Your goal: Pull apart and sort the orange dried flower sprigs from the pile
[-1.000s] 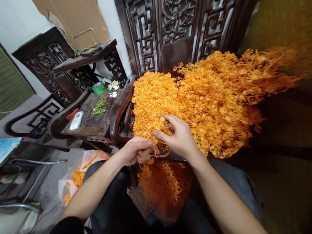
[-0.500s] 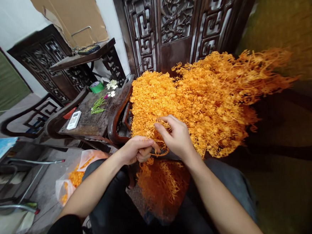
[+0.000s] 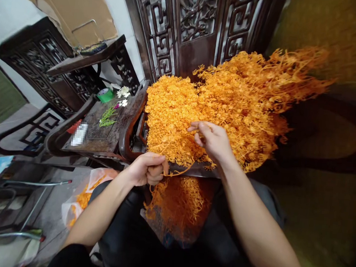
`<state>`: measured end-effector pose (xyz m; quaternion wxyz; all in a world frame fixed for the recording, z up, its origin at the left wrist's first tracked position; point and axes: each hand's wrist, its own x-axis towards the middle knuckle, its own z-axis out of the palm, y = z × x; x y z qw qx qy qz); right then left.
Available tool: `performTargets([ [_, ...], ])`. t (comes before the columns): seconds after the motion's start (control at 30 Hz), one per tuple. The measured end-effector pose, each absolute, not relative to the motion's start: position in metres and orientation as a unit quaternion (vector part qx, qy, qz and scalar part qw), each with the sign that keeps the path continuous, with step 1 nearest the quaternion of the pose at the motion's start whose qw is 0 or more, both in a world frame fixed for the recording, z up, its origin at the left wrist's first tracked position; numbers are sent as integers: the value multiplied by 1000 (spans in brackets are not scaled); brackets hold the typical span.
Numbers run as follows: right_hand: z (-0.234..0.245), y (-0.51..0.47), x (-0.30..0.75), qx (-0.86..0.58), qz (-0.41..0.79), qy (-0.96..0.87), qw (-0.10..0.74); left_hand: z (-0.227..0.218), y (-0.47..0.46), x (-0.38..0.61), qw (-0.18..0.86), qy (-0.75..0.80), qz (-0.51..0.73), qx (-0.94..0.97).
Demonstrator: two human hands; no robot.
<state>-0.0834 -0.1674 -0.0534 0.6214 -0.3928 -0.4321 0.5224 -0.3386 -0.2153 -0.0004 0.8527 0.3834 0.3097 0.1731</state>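
A big heap of orange plastic flower sprigs lies in front of me, spilling over a dark carved chair. My left hand is closed in a fist round thin orange stems at the heap's near edge. My right hand is higher, against the heap, with thumb and fingers pinched on a sprig. More orange sprigs hang down over my lap below both hands.
A dark wooden side table to the left bears a green tape roll, white flowers, green stems and a remote. A plastic bag with orange pieces lies on the floor. A carved wooden screen stands behind.
My right hand has lifted up into the heap and away from my left hand, which has dropped slightly with the stems. The view has shifted a little.
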Motion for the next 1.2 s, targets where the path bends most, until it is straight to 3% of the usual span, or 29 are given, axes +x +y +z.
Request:
performTargets([
  [0.23,-52,-174,-119,-336,621,-452,545,-7,-215,-336,859,310,144,382],
  [0.33,-47,-176,-125,-371,579,-503,523,-8,-216,-332,857,323,135,378],
  [0.47,-44,-167,-113,-458,385,-494,631,-5,-223,-328,846,337,127,393],
  [0.6,-44,-158,-82,-468,386,-301,736,-3,-230,-330,825,359,78,430],
  [0.77,-34,-182,-95,-431,435,-383,692,-8,-221,-330,728,460,163,482],
  [1.03,-34,-204,-134,-433,184,-725,503,-9,-210,-323,493,531,245,644],
  [1.13,-39,-204,-145,-418,173,-740,498,-9,-212,-318,437,516,240,697],
  [1.2,-39,-204,-149,-413,170,-714,539,-9,-214,-315,435,502,229,712],
])
